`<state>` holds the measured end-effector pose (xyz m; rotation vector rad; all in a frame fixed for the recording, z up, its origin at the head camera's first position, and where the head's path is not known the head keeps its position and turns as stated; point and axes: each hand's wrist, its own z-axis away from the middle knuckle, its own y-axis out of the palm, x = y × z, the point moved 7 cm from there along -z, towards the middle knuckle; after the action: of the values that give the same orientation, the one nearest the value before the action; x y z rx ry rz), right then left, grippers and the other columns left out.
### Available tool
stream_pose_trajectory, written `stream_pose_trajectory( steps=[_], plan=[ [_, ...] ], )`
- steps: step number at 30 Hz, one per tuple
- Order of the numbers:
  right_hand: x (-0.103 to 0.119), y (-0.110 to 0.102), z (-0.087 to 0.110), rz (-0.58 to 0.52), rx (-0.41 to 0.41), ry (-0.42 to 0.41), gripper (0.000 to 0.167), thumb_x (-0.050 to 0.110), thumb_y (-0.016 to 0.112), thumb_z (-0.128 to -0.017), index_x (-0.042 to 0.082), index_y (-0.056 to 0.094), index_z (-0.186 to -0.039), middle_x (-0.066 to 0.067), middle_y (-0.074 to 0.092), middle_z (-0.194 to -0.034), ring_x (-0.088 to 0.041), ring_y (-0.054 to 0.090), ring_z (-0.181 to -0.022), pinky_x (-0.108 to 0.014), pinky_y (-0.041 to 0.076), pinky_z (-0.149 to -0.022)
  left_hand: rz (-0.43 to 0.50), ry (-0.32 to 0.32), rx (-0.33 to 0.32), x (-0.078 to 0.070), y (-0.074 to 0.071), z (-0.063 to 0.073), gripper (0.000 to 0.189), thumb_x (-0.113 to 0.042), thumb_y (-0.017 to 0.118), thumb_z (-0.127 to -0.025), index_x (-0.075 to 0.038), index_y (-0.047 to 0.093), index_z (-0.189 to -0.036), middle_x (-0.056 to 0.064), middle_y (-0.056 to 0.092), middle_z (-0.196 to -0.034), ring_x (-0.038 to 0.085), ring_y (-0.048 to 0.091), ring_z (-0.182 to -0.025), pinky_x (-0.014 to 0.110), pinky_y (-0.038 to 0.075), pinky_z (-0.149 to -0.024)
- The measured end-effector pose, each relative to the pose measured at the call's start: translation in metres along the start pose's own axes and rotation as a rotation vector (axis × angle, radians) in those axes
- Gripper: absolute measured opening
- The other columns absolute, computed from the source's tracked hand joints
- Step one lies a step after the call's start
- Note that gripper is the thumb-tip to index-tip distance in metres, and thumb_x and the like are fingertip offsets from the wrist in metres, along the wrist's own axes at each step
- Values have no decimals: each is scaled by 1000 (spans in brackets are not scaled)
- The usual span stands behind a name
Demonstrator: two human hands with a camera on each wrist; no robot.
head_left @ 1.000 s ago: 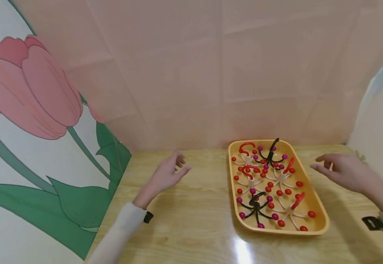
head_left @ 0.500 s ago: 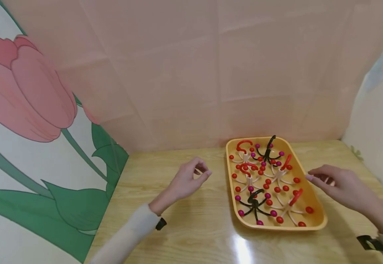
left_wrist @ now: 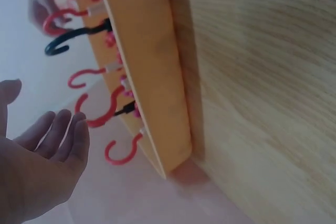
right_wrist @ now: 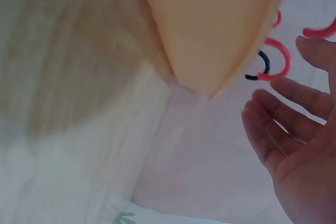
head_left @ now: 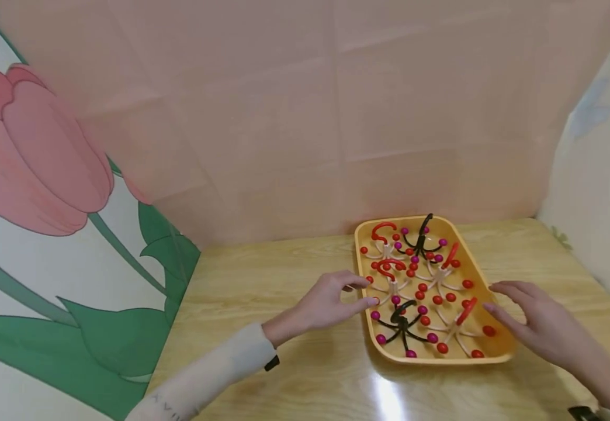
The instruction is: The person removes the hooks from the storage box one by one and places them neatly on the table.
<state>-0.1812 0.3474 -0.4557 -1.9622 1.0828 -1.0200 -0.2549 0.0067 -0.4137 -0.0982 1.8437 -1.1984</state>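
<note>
Head view, wall: pink and creased, it fills the 12 o'clock side behind the table.
Table: pale wood grain at 6 o'clock, with a white glare streak below the tray.
Tulip panel: stands at 9 o'clock, printed with a pink flower and green leaves.
Pale panel: stands at 3 o'clock, faintly patterned, red spots at its right edge.
Tray: yellow, with rounded corners, sits on the table toward 4 o'clock, long sides running away from the person; it bears six hangers.
Left sleeve: cream, comes in from 7 o'clock.
Left hand: at the tray's 9 o'clock side; grip wide, thumb apart from gently bent fingers, tips by the rim. Whether they touch it, I cannot tell.
Right hand: at the tray's 3 to 4 o'clock side, palm facing in; grip wide, fingers extended, tips just beside the rim, contact unclear. The left wrist view also catches it, blurred, toward 10 o'clock.
Red hangers: four, pale-legged with red hooks, lying in the tray at 10, 9 and 5 o'clock and near its centre.
Black hangers: two, one toward 11 to 12 o'clock, hook raised above the far rim, the other toward 7.
Left band: dark, at the sleeve's cuff.
Red balls: tip the pale legs.
Magenta balls: tip the black legs.
</note>
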Motion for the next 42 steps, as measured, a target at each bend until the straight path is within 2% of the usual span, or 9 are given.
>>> stream_pose_trajectory(
  steps=[5, 7, 9, 11, 14, 19, 28, 35, 42],
  plan=[
    [0, 13, 13, -74, 57, 56, 55, 23, 80, -95, -4, 60, -138, -30, 57, -139, -54, 53, -122, -44, 28, -131, -23, 20, 52, -5, 14, -4, 49, -47, 70, -101, -12, 69, -136, 1, 75, -127, 10, 70, -112, 15, 55, -94],
    [-1, 19, 18, -83, 105, 96, 65, 28, 77, -97, -5, 51, -147, -33, 50, -146, -58, 49, -127, -71, 31, -118, -44, 29, 69, -9, 18, -6, 53, -51, 68, -100, -13, 68, -137, 1, 75, -130, 9, 70, -114, 18, 56, -96],
    [-1, 23, 23, -80, 148, 123, 77, 34, 76, -98, -5, 41, -155, -36, 43, -153, -61, 44, -132, -81, 32, -105, -64, 36, 83, -12, 21, -8, 55, -54, 67, -100, -15, 67, -139, 0, 74, -133, 8, 70, -118, 21, 56, -100],
    [-1, 29, 27, -72, 183, 134, 89, 39, 76, -97, -2, 30, -162, -36, 33, -162, -63, 38, -139, -81, 24, -113, -87, 39, 97, -15, 24, -10, 58, -57, 67, -99, -17, 66, -141, 0, 73, -136, 9, 69, -122, 23, 55, -104],
    [0, 36, 34, -71, 213, 123, 103, 42, 77, -95, 3, 15, -168, -31, 13, -173, -60, 20, -154, -60, -3, -131, -94, 28, 114, -18, 27, -13, 60, -58, 70, -96, -20, 66, -141, -4, 73, -137, 8, 69, -125, 22, 54, -105],
    [4, 45, 40, -82, 290, 146, 111, 47, 74, -97, 7, -1, -169, -17, -11, -177, -40, -13, -164, -17, -20, -116, -97, 20, 135, -23, 34, -16, 58, -55, 75, -94, -20, 67, -140, -5, 73, -137, 8, 70, -122, 18, 55, -101],
    [8, 46, 45, 72, 334, 119, 118, 58, 70, -95, 1, -4, -167, -10, -22, -174, -20, -29, -160, -8, -23, -110, -147, 34, 155, -26, 46, -20, 54, -49, 76, -95, -17, 69, -138, -1, 76, -133, 2, 72, -104, 12, 53, -93],
    [7, 47, 49, 79, 354, 146, 120, 61, 69, -95, -2, -6, -166, -12, -25, -172, -23, -30, -159, -8, -23, -109, -134, 11, 142, -26, 51, -20, 43, -39, 78, -96, -17, 73, -133, -1, 79, -124, 3, 74, -108, 9, 53, -86],
    [6, 47, 48, 42, 343, 157, 120, 59, 70, -96, -1, -6, -166, -12, -25, -172, -24, -28, -160, -10, -21, -109, -90, -16, 140, -26, 56, -20, 28, -26, 76, -99, -15, 77, -125, -6, 82, -108, -6, 57, -60, 12, 41, -47]
  ],
)
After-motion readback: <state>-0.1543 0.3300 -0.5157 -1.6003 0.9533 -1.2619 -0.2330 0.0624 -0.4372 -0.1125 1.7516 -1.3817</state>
